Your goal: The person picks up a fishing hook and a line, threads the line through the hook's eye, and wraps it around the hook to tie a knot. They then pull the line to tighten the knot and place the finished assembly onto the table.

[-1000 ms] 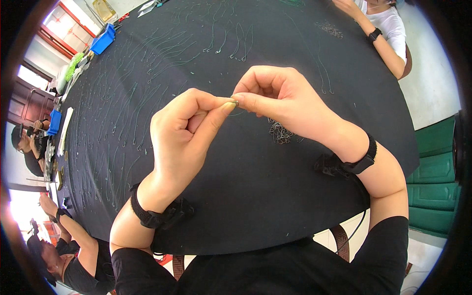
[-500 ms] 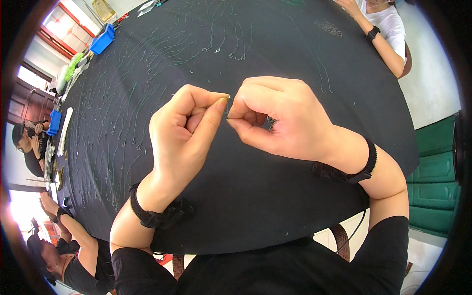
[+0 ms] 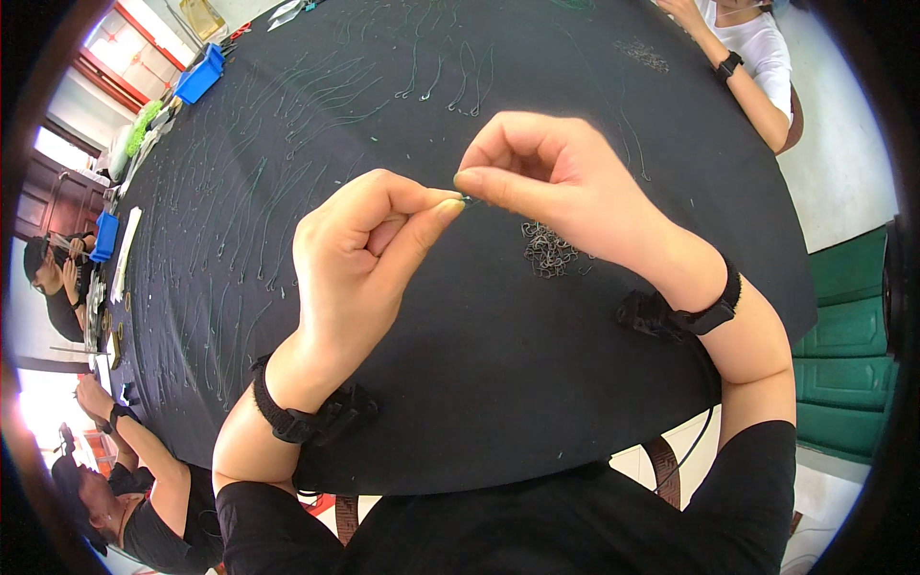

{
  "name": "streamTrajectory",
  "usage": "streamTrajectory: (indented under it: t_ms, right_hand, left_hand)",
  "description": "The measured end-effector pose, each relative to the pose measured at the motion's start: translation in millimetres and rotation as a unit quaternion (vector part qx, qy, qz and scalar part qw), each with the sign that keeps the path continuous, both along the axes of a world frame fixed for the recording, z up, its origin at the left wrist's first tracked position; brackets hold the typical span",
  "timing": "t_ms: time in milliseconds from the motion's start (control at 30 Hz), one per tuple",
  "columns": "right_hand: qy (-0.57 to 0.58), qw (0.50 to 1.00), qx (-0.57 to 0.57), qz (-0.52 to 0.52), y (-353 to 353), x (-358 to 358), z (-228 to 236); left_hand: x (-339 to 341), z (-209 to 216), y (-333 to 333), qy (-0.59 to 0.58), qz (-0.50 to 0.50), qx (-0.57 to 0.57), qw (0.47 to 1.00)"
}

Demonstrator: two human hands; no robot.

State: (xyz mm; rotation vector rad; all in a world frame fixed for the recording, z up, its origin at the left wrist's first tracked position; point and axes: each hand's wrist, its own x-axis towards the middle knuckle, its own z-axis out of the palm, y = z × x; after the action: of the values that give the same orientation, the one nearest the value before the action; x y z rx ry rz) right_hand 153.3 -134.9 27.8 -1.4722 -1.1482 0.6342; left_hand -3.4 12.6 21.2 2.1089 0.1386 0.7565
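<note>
My left hand point(image 3: 356, 251) is closed in a pinch left of the table's middle. Between its thumb and forefinger tips sits a tiny dark-and-green piece point(image 3: 467, 200), seemingly a fish hook with green line; its detail is too small to make out. Touching or almost touching that spot, my right hand point(image 3: 573, 182) has its thumb and forefinger pressed together, and what they grip is hidden. Just below the right hand lies a loose heap of metal fish hooks point(image 3: 550, 253). To the right, a single hook on thin green line point(image 3: 632, 144) rests on the black cloth.
Many hooks on green lines point(image 3: 259, 206) spread over the black-covered table point(image 3: 479, 383) at the left and far side. Another small hook pile point(image 3: 642, 56) lies far right. Blue bins point(image 3: 199, 77) stand at the left edge. Co-workers sit at the left and the far right point(image 3: 757, 57).
My right hand has lifted up and away from me, uncovering the hook heap. My left pinch has shifted slightly right. One of two green line ends at the right no longer shows.
</note>
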Motion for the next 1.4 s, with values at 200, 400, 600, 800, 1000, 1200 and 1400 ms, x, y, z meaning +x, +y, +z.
streamTrajectory:
  t_ms: [200, 400, 600, 800, 1000, 1200, 1400]
  right_hand:
    - [-0.010, 0.999, 0.012, 0.039, 2, -8, -11]
    - [-0.268, 0.955, 0.127, -0.015, 2, -15, -9]
    - [-0.406, 0.890, 0.204, -0.046, 1, -18, -3]
    - [-0.426, 0.870, 0.241, -0.067, 2, -9, 7]
    - [-0.148, 0.985, 0.087, -0.027, -2, -4, -2]
    - [0.065, 0.994, -0.056, 0.062, 4, -17, -8]
    - [-0.174, 0.984, -0.012, 0.042, -3, -23, -2]
  left_hand:
    - [2, -4, 3, -0.017, 0.011, -0.035, 0.999]
    - [5, -11, 3, -0.046, 0.015, -0.059, 0.997]
    - [4, -7, 1, -0.035, 0.010, -0.038, 0.999]
    - [0, 2, -1, 0.009, -0.037, 0.056, 0.998]
    - [-1, 1, -3, -0.002, -0.009, 0.095, 0.995]
    - [1, 1, 4, -0.057, 0.019, -0.016, 0.998]
    - [2, -1, 12, -0.058, -0.020, -0.340, 0.938]
